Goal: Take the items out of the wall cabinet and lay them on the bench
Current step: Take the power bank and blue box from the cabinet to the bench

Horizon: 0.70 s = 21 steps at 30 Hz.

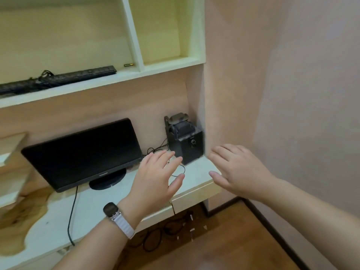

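Observation:
The wall cabinet (171, 69) is a pale open shelf unit at the top. A long black keyboard (58, 77) with a bundled cable lies on its left shelf, and a small battery (129, 65) lies to the keyboard's right. The right compartment looks bare. Below runs the white bench (194, 178). My left hand (155, 180), with a watch on the wrist, hovers open above the bench's right part. My right hand (236, 170) is open too, over the bench's right end. Neither hand holds anything.
A black monitor (81, 152) stands on the bench, its cable trailing over the front edge. A black speaker box (184, 141) with smaller items stacked on top sits in the back right corner. A pink wall closes the right side. Cables lie on the wooden floor under the bench.

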Tool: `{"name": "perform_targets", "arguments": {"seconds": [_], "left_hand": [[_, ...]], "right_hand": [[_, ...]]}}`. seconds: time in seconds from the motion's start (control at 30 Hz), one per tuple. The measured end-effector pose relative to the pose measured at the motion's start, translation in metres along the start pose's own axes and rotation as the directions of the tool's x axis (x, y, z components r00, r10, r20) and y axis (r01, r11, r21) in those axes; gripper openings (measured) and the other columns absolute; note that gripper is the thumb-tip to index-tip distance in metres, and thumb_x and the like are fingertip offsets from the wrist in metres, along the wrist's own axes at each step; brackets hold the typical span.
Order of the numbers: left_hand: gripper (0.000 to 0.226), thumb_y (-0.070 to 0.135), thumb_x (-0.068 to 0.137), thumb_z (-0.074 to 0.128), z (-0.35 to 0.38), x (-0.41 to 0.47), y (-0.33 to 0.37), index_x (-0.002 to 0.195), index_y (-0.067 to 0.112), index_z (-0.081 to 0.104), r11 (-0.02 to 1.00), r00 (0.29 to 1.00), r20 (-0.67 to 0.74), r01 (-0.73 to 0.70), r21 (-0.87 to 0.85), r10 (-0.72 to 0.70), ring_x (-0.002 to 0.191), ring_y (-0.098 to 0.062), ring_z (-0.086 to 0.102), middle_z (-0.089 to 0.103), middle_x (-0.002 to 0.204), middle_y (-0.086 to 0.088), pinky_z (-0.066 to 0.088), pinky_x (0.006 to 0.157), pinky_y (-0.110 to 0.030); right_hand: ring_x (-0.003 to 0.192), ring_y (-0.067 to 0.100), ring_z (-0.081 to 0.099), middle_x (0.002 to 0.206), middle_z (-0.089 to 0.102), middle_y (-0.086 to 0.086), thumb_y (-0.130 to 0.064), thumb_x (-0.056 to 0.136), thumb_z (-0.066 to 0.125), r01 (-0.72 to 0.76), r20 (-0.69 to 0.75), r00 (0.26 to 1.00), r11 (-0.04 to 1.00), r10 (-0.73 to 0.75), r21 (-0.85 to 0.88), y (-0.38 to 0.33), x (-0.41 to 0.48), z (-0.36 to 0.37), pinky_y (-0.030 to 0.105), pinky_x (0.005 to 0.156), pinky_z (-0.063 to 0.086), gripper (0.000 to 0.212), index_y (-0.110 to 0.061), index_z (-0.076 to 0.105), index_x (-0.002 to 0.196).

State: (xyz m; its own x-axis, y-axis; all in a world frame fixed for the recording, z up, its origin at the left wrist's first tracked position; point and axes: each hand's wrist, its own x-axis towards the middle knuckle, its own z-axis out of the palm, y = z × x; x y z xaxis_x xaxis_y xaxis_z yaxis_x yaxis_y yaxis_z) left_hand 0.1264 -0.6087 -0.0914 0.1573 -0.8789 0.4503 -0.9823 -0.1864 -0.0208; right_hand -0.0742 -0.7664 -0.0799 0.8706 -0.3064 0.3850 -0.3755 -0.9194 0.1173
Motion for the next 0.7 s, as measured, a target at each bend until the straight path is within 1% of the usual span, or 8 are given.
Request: {"name": "perform_targets", "arguments": {"seconds": [0.1,0.23,0.37,0.47,0.57,0.7], "left_hand": [[0.044,0.048,0.092,0.048,-0.002,0.024,-0.025,0.127,0.024,0.061,1.000,0.998,-0.059,0.011,0.028,-0.010,0.126,-0.023,0.051,0.062,0.130,0.000,0.035,0.108,-0.046],[0.042,0.045,0.091,0.051,0.003,0.058,-0.064,0.122,0.020,0.064,0.997,0.988,-0.149,-0.043,0.059,0.051,0.122,-0.026,0.054,0.064,0.125,-0.003,0.040,0.104,-0.047],[0.042,0.043,0.090,0.053,0.014,0.098,-0.111,0.121,0.017,0.065,0.995,0.974,-0.208,-0.082,0.055,0.092,0.121,-0.029,0.054,0.064,0.124,-0.006,0.041,0.101,-0.048],[0.042,0.043,0.089,0.055,0.020,0.133,-0.152,0.122,0.018,0.065,0.994,0.962,-0.250,-0.097,0.056,0.108,0.121,-0.029,0.054,0.063,0.126,-0.005,0.040,0.101,-0.047],[0.045,0.044,0.089,0.051,0.015,0.177,-0.188,0.121,0.017,0.066,0.996,0.951,-0.298,-0.067,0.057,0.081,0.119,-0.030,0.056,0.064,0.125,-0.007,0.041,0.101,-0.048],[0.047,0.045,0.089,0.047,-0.001,0.230,-0.220,0.122,0.016,0.065,0.993,0.928,-0.353,-0.119,0.024,0.120,0.116,-0.031,0.056,0.063,0.125,-0.009,0.040,0.097,-0.046]], "right_hand": [[0.112,0.024,0.058,0.123,0.064,0.002,-0.048,0.092,0.041,0.025,-0.045,0.999,1.000,-0.025,-0.001,0.009,0.034,0.002,0.038,0.091,0.049,0.050,-0.017,0.061,0.126],[0.111,0.025,0.058,0.121,0.064,0.003,-0.047,0.090,0.043,0.026,-0.098,0.995,1.000,-0.027,-0.016,0.014,0.079,0.013,0.038,0.088,0.048,0.049,-0.016,0.062,0.124],[0.105,0.027,0.058,0.117,0.064,0.004,-0.043,0.088,0.047,0.007,-0.158,0.987,0.999,-0.014,-0.045,0.019,0.130,0.023,0.038,0.082,0.047,0.045,-0.014,0.063,0.118],[0.109,0.027,0.056,0.120,0.062,0.004,-0.044,0.089,0.046,-0.036,-0.163,0.986,0.997,0.025,-0.067,0.020,0.177,0.026,0.037,0.085,0.045,0.045,-0.016,0.061,0.120],[0.115,0.025,0.053,0.124,0.060,0.002,-0.045,0.090,0.046,-0.057,-0.173,0.984,0.991,0.036,-0.119,0.022,0.229,0.022,0.037,0.087,0.044,0.045,-0.017,0.059,0.124],[0.118,0.025,0.053,0.129,0.060,0.005,-0.045,0.091,0.049,-0.122,-0.215,0.973,0.980,0.086,-0.157,0.025,0.287,0.003,0.038,0.092,0.043,0.048,-0.016,0.057,0.128]]}}
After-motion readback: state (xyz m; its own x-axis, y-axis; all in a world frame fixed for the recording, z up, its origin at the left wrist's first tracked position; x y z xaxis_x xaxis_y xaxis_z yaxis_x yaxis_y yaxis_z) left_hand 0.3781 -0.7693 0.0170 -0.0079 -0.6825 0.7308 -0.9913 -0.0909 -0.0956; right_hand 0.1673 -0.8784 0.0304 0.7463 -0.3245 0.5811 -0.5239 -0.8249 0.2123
